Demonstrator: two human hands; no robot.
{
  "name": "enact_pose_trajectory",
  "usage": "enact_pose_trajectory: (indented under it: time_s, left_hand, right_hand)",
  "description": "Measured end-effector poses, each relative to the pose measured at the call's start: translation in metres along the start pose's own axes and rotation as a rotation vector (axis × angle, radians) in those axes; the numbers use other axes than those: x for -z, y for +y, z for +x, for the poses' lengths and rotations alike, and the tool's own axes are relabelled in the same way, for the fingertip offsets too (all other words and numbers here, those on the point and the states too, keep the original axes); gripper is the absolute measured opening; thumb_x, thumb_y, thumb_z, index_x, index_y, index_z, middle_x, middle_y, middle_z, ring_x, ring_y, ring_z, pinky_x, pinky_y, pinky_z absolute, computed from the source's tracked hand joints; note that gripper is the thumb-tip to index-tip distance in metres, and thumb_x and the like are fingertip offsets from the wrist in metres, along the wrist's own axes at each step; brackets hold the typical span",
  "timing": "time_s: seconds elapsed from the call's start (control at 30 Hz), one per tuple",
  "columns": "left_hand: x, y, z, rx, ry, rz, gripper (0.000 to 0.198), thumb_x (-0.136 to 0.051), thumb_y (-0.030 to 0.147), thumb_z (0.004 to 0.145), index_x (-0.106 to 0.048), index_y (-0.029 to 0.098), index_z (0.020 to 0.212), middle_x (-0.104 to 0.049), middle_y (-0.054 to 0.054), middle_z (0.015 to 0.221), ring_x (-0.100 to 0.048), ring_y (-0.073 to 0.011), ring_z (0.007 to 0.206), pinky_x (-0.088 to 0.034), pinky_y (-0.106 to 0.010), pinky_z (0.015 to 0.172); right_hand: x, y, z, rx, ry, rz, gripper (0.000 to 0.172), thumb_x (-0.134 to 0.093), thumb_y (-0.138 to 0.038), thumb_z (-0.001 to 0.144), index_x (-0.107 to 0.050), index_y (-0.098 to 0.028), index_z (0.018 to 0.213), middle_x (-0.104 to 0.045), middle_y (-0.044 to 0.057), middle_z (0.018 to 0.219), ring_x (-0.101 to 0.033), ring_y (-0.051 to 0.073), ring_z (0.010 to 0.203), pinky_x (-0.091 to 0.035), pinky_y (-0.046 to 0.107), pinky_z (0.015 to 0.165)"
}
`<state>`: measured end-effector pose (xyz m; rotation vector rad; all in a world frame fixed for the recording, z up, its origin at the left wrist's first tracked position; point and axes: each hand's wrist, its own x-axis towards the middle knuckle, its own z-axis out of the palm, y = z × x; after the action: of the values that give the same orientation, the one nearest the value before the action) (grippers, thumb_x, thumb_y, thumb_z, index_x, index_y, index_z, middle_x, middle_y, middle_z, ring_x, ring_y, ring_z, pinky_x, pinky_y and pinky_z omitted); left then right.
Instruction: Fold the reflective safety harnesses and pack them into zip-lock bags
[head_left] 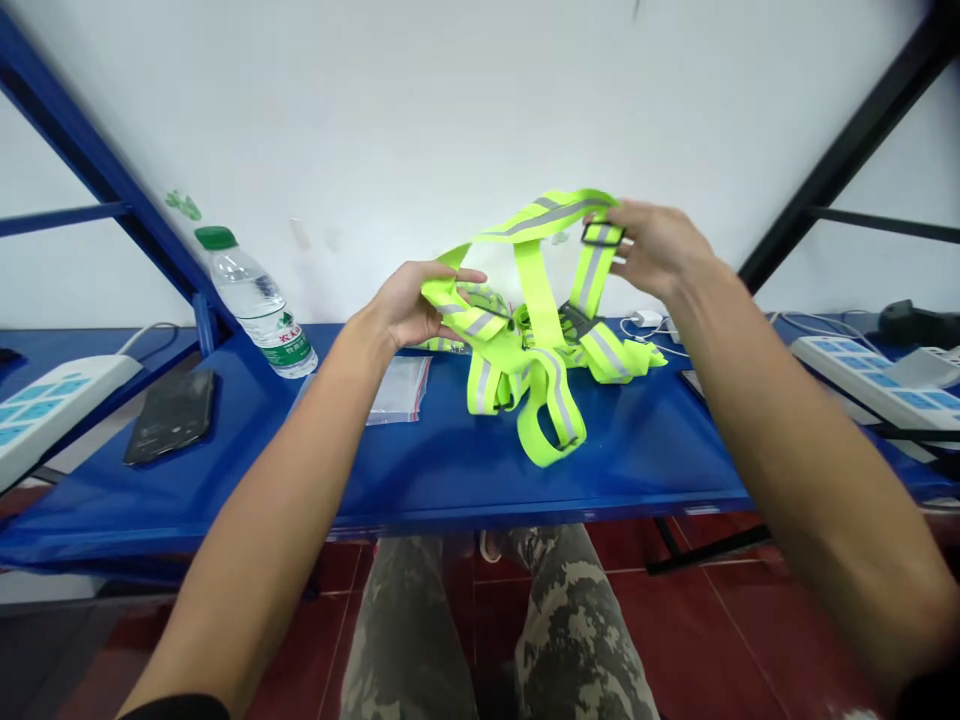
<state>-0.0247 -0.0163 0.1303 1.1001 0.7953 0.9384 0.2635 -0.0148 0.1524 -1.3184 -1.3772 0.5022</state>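
Observation:
A neon yellow reflective harness (537, 285) with grey stripes and black buckles is stretched between my hands above the blue table. My left hand (417, 303) grips its straps on the left, with the index finger extended. At the upper right my right hand (657, 246) is closed on the strap beside a black slider buckle (602, 234). Looped straps (551, 420) hang down in the middle, and more yellow webbing lies bunched behind them. A clear zip bag (400, 389) rests flat on the table, partly behind my left forearm.
A water bottle with a green cap (259, 305) stands at the left, near a dark phone (172, 415). White power strips (64, 403) sit at both sides. Behind the table (450, 475) rises a white wall, with metal frame posts left and right. A white charger (646, 318) and cables lie behind my right arm.

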Motion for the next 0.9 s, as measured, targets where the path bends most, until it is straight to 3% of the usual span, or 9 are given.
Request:
enact_pose_trajectory:
  time_s: [0.07, 0.13, 0.23, 0.33, 0.47, 0.6, 0.73, 0.83, 0.9]
  left_hand:
    - [-0.005, -0.003, 0.003, -0.035, 0.003, -0.075, 0.044, -0.057, 0.023, 0.074, -0.067, 0.010, 0.115, -0.065, -0.011, 0.068, -0.068, -0.0297, 0.069, -0.059, -0.052, 0.074]
    - [-0.009, -0.006, 0.007, -0.070, 0.030, -0.132, 0.042, -0.054, 0.023, 0.077, -0.066, 0.013, 0.116, -0.065, -0.010, 0.068, -0.069, -0.0286, 0.071, -0.059, -0.051, 0.076]
    - [-0.015, -0.008, 0.013, -0.110, 0.072, -0.205, 0.038, -0.055, 0.028, 0.082, -0.064, 0.018, 0.118, -0.064, -0.006, 0.064, -0.069, -0.0260, 0.069, -0.060, -0.047, 0.077]
    - [-0.020, -0.008, 0.016, -0.137, 0.046, -0.297, 0.037, -0.056, 0.033, 0.086, -0.063, 0.018, 0.119, -0.062, -0.004, 0.059, -0.068, -0.0227, 0.066, -0.061, -0.041, 0.075]
    - [-0.027, -0.005, 0.013, -0.166, 0.000, -0.363, 0.038, -0.054, 0.038, 0.089, -0.062, 0.017, 0.120, -0.059, -0.002, 0.059, -0.065, -0.0177, 0.060, -0.059, -0.032, 0.067]
    - [-0.026, -0.004, 0.010, -0.179, 0.044, -0.365, 0.039, -0.051, 0.043, 0.091, -0.062, 0.020, 0.120, -0.055, 0.000, 0.058, -0.060, -0.0144, 0.054, -0.055, -0.026, 0.057]
    - [-0.023, -0.003, 0.009, -0.189, -0.001, -0.382, 0.036, -0.046, 0.045, 0.094, -0.062, 0.021, 0.116, -0.050, 0.001, 0.056, -0.051, -0.0114, 0.046, -0.046, -0.023, 0.046]
    - [-0.021, -0.001, 0.011, -0.181, -0.106, -0.387, 0.035, -0.036, 0.041, 0.096, -0.063, 0.019, 0.102, -0.045, 0.002, 0.053, -0.036, -0.0069, 0.037, -0.034, -0.020, 0.037]
    - [-0.017, -0.001, 0.016, -0.192, -0.072, -0.346, 0.031, -0.038, 0.041, 0.094, -0.060, 0.020, 0.096, -0.045, 0.002, 0.055, -0.031, -0.0061, 0.035, -0.029, -0.020, 0.035]
  right_hand:
    - [-0.009, 0.008, -0.010, -0.062, 0.012, -0.033, 0.043, -0.065, -0.019, 0.079, -0.056, -0.014, 0.121, -0.066, 0.017, 0.123, -0.069, 0.026, 0.098, -0.057, 0.046, 0.086]
    - [-0.020, 0.007, -0.026, 0.035, 0.007, -0.084, 0.040, -0.067, -0.019, 0.078, -0.061, -0.013, 0.117, -0.068, 0.016, 0.118, -0.069, 0.026, 0.097, -0.057, 0.046, 0.088]
    - [-0.041, -0.001, -0.051, 0.166, -0.321, -0.013, 0.029, -0.062, -0.024, 0.085, -0.064, -0.014, 0.112, -0.072, 0.012, 0.100, -0.070, 0.023, 0.091, -0.058, 0.044, 0.085]
    - [-0.061, -0.004, -0.067, 0.181, -0.662, -0.002, 0.035, -0.066, -0.019, 0.078, -0.065, -0.014, 0.113, -0.072, 0.012, 0.105, -0.069, 0.024, 0.098, -0.057, 0.041, 0.088]
    - [-0.072, 0.000, -0.073, 0.191, -0.889, -0.103, 0.070, -0.065, -0.014, 0.073, -0.047, -0.017, 0.141, -0.070, 0.009, 0.110, -0.067, 0.024, 0.097, -0.057, 0.040, 0.082]
    - [-0.074, -0.001, -0.074, 0.099, -1.087, 0.051, 0.071, -0.069, -0.020, 0.073, -0.046, -0.017, 0.139, -0.070, 0.007, 0.104, -0.067, 0.023, 0.094, -0.056, 0.039, 0.081]
    - [-0.080, -0.004, -0.075, -0.024, -1.130, 0.293, 0.062, -0.078, -0.025, 0.066, -0.055, -0.016, 0.123, -0.071, 0.009, 0.106, -0.066, 0.022, 0.099, -0.055, 0.037, 0.084]
    - [-0.086, -0.003, -0.074, 0.009, -1.105, 0.296, 0.036, -0.076, -0.022, 0.066, -0.062, -0.016, 0.099, -0.070, 0.004, 0.093, -0.066, 0.018, 0.086, -0.054, 0.033, 0.078]
    - [-0.086, -0.003, -0.068, 0.090, -1.028, 0.187, 0.018, -0.072, -0.019, 0.068, -0.063, -0.016, 0.083, -0.066, 0.000, 0.080, -0.062, 0.014, 0.073, -0.051, 0.029, 0.069]
